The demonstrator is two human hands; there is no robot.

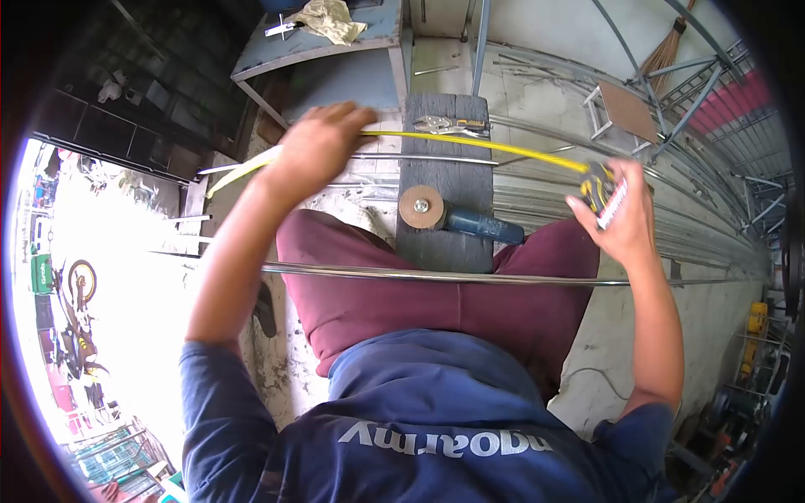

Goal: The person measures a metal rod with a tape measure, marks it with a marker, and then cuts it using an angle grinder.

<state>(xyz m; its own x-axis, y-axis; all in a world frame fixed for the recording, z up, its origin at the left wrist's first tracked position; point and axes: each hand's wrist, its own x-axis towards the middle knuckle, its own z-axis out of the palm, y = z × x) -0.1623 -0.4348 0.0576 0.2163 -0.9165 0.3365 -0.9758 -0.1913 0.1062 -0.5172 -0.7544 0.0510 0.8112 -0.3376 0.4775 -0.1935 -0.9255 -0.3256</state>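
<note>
My right hand (627,222) is closed around a yellow and black tape measure (594,189). Its yellow blade (478,144) stretches leftward above a dark wooden bench (419,251). Blurred a little, my left hand (325,138) curls over the blade, whose free end comes out beyond my forearm; the undersides of the fingers are hidden. A shiny metal tube (453,276) lies across my thighs. Another thin tube (428,158) crosses the bench below the blade. On the bench rest a blue angle grinder (482,225) with a brown disc, and locking pliers (453,126).
Many long metal tubes (545,201) lie on the floor to the right. A grey metal table (377,29) with a cloth (331,20) stands at the back. Farther right are a small brown-topped stool (627,113), metal frames and a broom (667,50).
</note>
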